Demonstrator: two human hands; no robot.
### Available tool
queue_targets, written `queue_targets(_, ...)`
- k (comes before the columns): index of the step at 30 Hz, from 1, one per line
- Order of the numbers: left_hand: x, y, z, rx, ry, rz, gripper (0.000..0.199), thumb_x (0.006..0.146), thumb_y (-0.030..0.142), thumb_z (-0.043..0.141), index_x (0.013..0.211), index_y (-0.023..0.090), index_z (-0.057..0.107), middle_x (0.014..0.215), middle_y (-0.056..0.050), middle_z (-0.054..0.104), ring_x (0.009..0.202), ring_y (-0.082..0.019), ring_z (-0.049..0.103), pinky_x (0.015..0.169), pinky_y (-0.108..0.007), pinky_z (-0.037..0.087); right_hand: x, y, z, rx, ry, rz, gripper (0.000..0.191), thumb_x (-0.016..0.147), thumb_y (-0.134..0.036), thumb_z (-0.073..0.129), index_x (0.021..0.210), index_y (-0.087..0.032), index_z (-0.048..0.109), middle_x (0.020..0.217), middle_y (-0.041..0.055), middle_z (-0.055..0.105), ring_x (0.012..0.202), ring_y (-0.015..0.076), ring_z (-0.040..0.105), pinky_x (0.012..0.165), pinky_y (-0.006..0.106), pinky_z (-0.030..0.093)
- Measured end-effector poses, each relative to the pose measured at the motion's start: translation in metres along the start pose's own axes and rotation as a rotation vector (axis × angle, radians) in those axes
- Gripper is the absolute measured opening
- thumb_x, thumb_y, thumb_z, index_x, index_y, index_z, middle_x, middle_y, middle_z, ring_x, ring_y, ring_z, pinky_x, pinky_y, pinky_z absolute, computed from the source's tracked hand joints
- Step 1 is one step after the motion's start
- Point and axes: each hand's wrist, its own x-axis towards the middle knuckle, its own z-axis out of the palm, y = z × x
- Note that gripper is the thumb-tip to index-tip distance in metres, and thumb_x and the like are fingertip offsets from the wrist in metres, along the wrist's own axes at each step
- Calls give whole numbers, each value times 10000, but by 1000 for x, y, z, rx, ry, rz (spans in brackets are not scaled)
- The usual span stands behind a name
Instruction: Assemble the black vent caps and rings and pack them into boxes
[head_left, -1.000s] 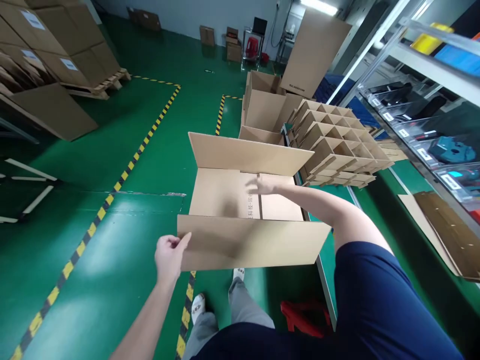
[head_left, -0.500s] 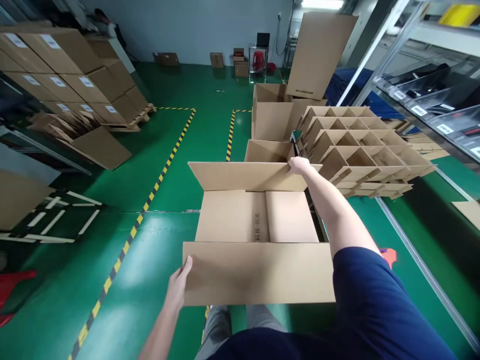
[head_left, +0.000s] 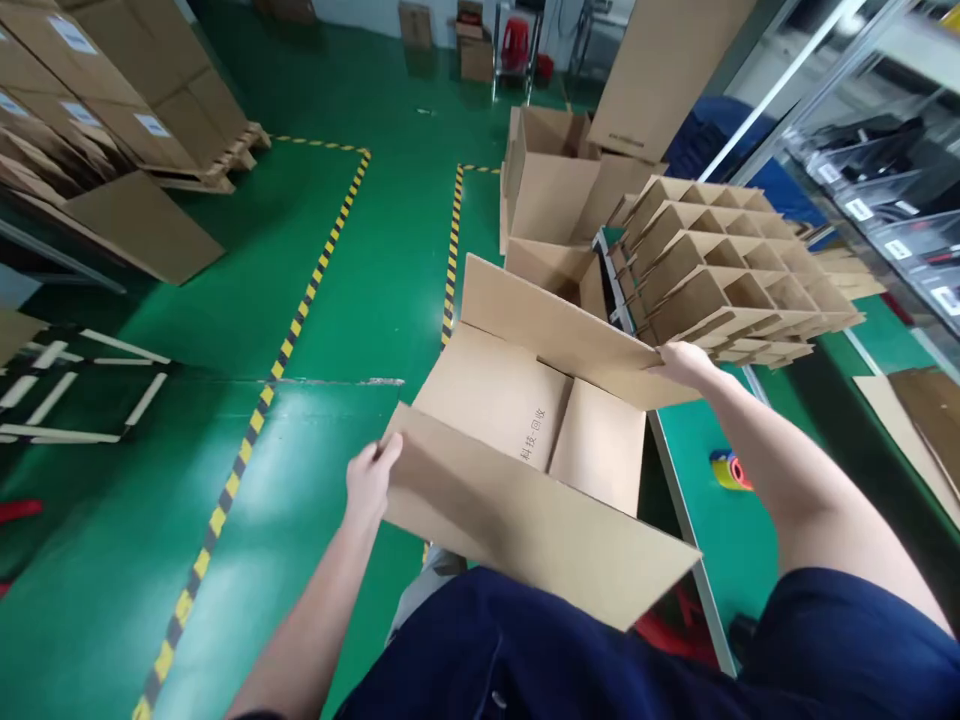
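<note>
In front of my body I hold a large cardboard box [head_left: 480, 390], turned at an angle. Two of its long flaps stand outward, and the inner bottom flaps show dark printed characters. My left hand [head_left: 373, 475] is closed on the left end of the near flap, thumb on top. At the far right, my right hand [head_left: 686, 365] pinches the end of the far flap. Just beyond that hand stands a stack of cardboard divider grids [head_left: 731, 260]. Another opened box [head_left: 551, 265] sits behind the far flap.
Taller cardboard boxes [head_left: 555, 190] stand beyond. Boxes on a pallet [head_left: 217, 165] are at the left, near yellow-black floor tape [head_left: 300, 315]. A rack of plastic bins [head_left: 877, 200] lines the right. A tape roll [head_left: 729, 470] and a metal rail [head_left: 694, 545] lie by my right arm.
The box has turned clockwise, its right end swinging toward my body. My right hand has moved right and slightly down; my left has risen a little. My view has tilted downward.
</note>
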Motion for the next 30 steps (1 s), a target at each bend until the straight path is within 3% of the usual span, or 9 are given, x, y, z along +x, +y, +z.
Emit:
queue_targets(3, 53, -13, 8, 315, 66, 10, 486, 856, 611, 605, 585, 223, 495, 577, -19, 530, 669, -198, 526, 649, -305, 405, -23, -21, 17, 146, -16, -84, 447, 998, -410, 579, 1391, -219, 672, 1231, 141, 746, 1136, 269, 698, 890, 310, 532)
queue_targets(7, 71, -31, 22, 518, 124, 107, 426, 932, 551, 540, 669, 216, 550, 768, -115, 668, 870, -272, 593, 803, -363, 444, -83, -56, 56, 246, 8, -94, 560, 1056, -419, 348, 1593, -302, 455, 1355, 133, 694, 1138, 287, 704, 915, 379, 560)
queue_targets(11, 61, -35, 30, 518, 157, 159, 361, 959, 503, 587, 904, 152, 652, 976, -168, 704, 1046, -306, 606, 995, -436, 435, -167, -101, 135, 310, -80, -259, 652, 1019, -407, 242, 1641, -260, 367, 1618, 118, 450, 1490, 272, 447, 1170, 418, 453)
queue_targets(14, 58, -26, 36, 526, 197, 327, 549, 1018, 496, 499, 1227, -2, 599, 1259, -311, 603, 1291, -391, 513, 1100, -548, 367, -209, -129, 196, 284, -137, -198, 707, 967, -514, 333, 1637, -288, 352, 1661, 78, 387, 1576, 309, 274, 1276, 539, 309)
queue_targets(16, 57, -15, 48, 539, 110, 509, 614, 1067, 464, 368, 1369, -47, 524, 1430, -343, 502, 1458, -400, 374, 1188, -577, 270, -222, -138, 224, 281, -89, -152, 728, 960, -551, 317, 1643, -299, 322, 1671, 72, 367, 1582, 318, 246, 1295, 568, 247)
queue_targets(19, 50, 2, 86, 571, -155, 747, 541, 1059, 430, 423, 1452, 78, 542, 1562, -202, 493, 1547, -303, 307, 1291, -474, 164, -226, -135, 243, 288, -19, -153, 751, 945, -564, 316, 1646, -297, 303, 1660, 101, 382, 1578, 329, 251, 1307, 580, 187)
queue_targets(22, 44, 9, 127, 675, -448, 860, 542, 1034, 355, 470, 1475, 46, 530, 1581, -211, 475, 1540, -289, 354, 1311, -449, 181, -213, -123, 242, 299, -35, -163, 735, 936, -575, 296, 1646, -385, 274, 1610, 98, 462, 1549, 363, 314, 1291, 653, 154)
queue_targets(25, 47, 6, 142, 760, -531, 815, 525, 1055, 246, 342, 1472, -28, 507, 1575, -249, 460, 1543, -278, 350, 1303, -418, 210, -166, -141, 208, 393, 11, -200, 696, 955, -580, 266, 1642, -470, 236, 1569, 91, 510, 1513, 391, 374, 1272, 662, 189)
queue_targets(30, 50, 2, 127, 796, -554, 827, 566, 1070, 308, 289, 1486, -29, 473, 1583, -260, 447, 1564, -280, 296, 1290, -426, 204, -61, -290, 71, 602, 132, -445, 682, 1026, -517, 384, 1643, -233, 325, 1683, 64, 346, 1564, 333, 301, 1283, 598, 228)
